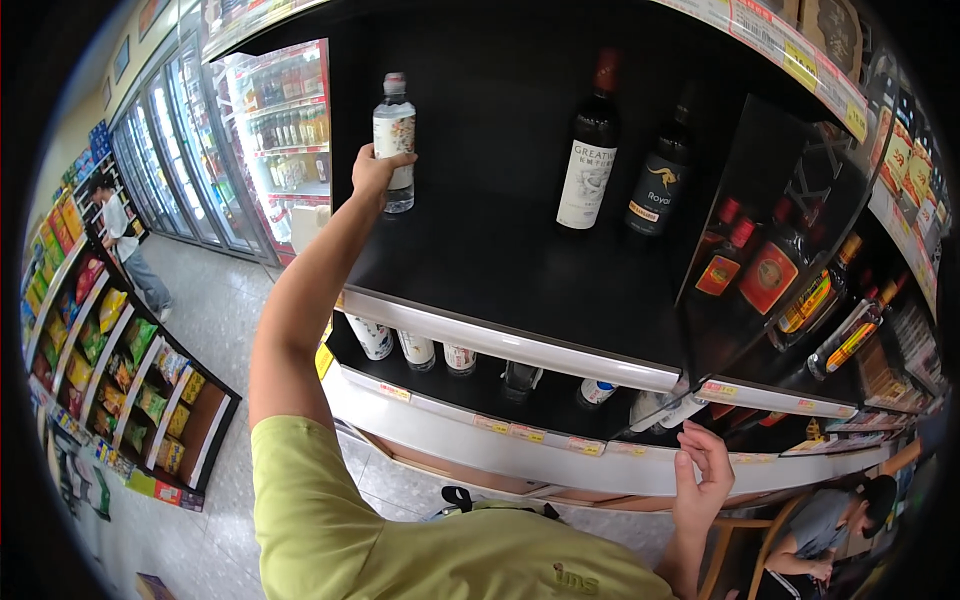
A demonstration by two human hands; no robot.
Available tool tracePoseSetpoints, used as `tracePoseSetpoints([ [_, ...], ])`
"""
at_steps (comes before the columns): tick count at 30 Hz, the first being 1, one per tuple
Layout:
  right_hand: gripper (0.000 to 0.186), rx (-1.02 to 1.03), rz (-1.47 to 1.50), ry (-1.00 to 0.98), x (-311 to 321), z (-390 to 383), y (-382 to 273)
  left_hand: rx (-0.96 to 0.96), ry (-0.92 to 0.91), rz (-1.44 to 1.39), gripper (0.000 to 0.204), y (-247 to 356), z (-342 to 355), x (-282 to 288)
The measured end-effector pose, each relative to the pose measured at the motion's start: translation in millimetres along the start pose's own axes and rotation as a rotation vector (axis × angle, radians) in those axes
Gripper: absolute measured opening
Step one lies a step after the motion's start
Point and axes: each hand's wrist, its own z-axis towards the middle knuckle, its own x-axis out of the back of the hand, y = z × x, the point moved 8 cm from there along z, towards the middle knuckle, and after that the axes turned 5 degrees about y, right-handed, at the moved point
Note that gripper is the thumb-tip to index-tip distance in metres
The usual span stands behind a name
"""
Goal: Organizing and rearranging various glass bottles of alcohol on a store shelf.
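My left hand (376, 176) is wrapped round the lower half of a clear bottle (395, 135) with a white patterned label and a pinkish cap. The bottle is upright at the left end of the black shelf (480, 265); I cannot tell whether its base touches the shelf. To its right stand a wine bottle with a white label (587, 180) and a dark bottle with a blue-black label (657, 190). My right hand (705, 468) is raised in front of the lower shelf edge, fingers loosely bent and apart, holding nothing.
Several white containers (416, 350) stand on the lower shelf. A clear divider (775, 200) separates red-labelled bottles (770, 268) at the right. Snack racks (130, 370) and a standing person (125, 235) are at the left, near glass-door coolers (170, 120). Another person (835, 530) sits at lower right.
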Motion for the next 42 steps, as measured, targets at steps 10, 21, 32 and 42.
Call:
tracePoseSetpoints([
  [10, 0.025, -0.07, -0.022, -0.009, -1.0, -6.4, 18.4, 0.081, 0.066, -0.019, 0.06, -29.5, 40.4, 13.3],
  [21, 0.023, -0.086, -0.084, -0.053, -12.9, -9.4, 23.0, -0.048, -0.025, 0.198, 0.038, -30.1, 59.5, 13.6],
  [32, 0.023, -0.042, -0.085, -0.078, -16.6, -9.8, 20.0, -0.024, -0.319, 0.007, 0.087, 69.7, -141.3, -66.1],
  [42, 0.02, 0.039, -0.095, -0.125, -8.7, -25.8, 6.6, 0.069, -0.492, 0.019, 0.12, 85.2, -174.0, -227.8],
])
